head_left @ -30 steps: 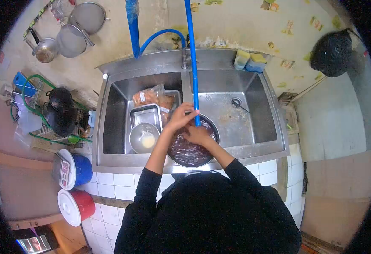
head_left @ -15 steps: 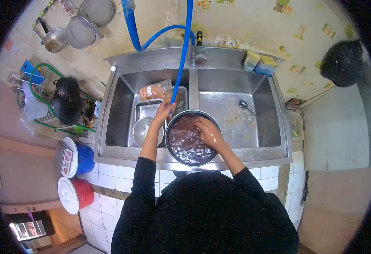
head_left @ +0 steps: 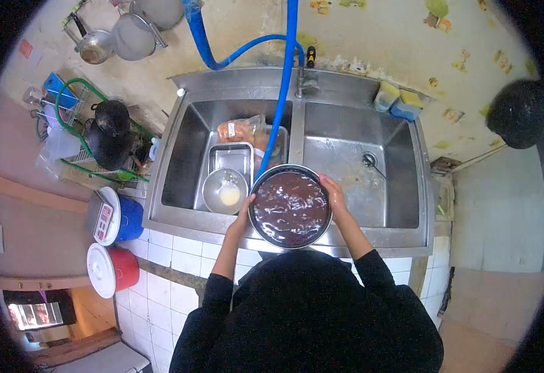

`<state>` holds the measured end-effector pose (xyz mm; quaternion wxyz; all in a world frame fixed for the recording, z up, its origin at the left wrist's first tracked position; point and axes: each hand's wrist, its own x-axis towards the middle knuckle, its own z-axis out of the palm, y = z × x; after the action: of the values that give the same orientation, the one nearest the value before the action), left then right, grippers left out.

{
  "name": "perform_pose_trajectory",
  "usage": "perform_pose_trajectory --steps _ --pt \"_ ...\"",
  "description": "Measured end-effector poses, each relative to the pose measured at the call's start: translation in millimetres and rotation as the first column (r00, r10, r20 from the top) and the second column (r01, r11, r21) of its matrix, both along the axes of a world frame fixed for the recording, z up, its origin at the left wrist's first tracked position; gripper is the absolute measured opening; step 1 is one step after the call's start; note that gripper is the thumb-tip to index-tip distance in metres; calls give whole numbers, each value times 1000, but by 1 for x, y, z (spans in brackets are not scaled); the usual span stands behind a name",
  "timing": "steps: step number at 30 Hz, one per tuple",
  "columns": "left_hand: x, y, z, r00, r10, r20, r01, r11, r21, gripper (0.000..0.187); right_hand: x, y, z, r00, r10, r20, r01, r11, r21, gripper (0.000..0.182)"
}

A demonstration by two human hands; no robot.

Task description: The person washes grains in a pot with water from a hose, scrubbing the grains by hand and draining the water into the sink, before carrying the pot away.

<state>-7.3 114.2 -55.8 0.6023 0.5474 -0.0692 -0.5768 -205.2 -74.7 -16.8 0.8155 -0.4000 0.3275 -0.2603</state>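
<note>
A round metal pot [head_left: 290, 208] full of reddish-brown water, its surface rippled and shiny, is at the front edge of the sink. My left hand [head_left: 245, 210] grips its left side and my right hand [head_left: 336, 195] its right side. What lies under the water I cannot make out. A blue hose [head_left: 282, 93] hangs down into the left basin, its lower end hidden behind the pot. Beside my left hand, a metal bowl [head_left: 213, 190] with a little pale liquid sits in that basin.
The left basin also holds a rectangular metal tray [head_left: 229, 147] and a plastic bag of orange-brown food [head_left: 237, 130]. A drain [head_left: 369, 160] shows in the right basin [head_left: 346, 186]. Sponges [head_left: 402, 102] sit at the back right. Lidded blue [head_left: 129, 219] and red [head_left: 123, 271] buckets stand at left.
My left hand has let go of the hose and moved to the pot's left side. My right hand has come out of the water to the pot's right side.
</note>
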Motion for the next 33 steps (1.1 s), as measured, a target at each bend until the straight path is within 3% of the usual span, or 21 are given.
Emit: perform_pose_trajectory --steps 5,8,11,14,17,21,22,23,25,27,32,33 --pt "-10 -10 15 985 87 -147 -99 992 -76 57 0 0 -1 999 -33 -18 34 998 55 33" --pt "-15 -14 47 990 141 14 -140 989 -46 55 2 -3 -13 997 -69 -36 74 984 160 32" --pt "-4 -13 42 993 103 -64 -108 991 -79 51 5 -1 -7 994 -19 109 -7 972 237 34" --pt "-5 -13 55 991 131 -15 -131 991 -38 55 14 -3 -14 983 -34 178 9 990 139 38" --pt "-10 -17 77 983 170 63 -169 985 -20 56 17 -6 -2 983 33 178 -76 967 245 41" --pt "-11 -12 80 977 193 87 -201 975 91 53 26 -12 -15 988 52 146 -85 970 228 40" --pt "-12 -11 80 971 221 96 -232 964 129 48 28 -13 -21 967 69 246 -134 956 261 41" --pt "-11 -10 79 970 222 97 -234 963 134 48 29 -14 -26 936 80 343 -186 939 288 42" --pt "-11 -9 78 951 212 226 -239 966 101 46 33 -17 -39 952 81 297 -181 928 326 44" --pt "-12 -10 82 951 221 216 -248 963 108 46 35 -17 -45 907 25 421 -193 912 361 44" --pt "-13 -14 81 953 187 237 -221 967 125 45 35 -22 -37 923 11 384 -174 903 393 46" --pt "-14 -16 82 940 205 274 -249 959 135 46 37 -23 -39 896 19 444 -232 872 431 45"
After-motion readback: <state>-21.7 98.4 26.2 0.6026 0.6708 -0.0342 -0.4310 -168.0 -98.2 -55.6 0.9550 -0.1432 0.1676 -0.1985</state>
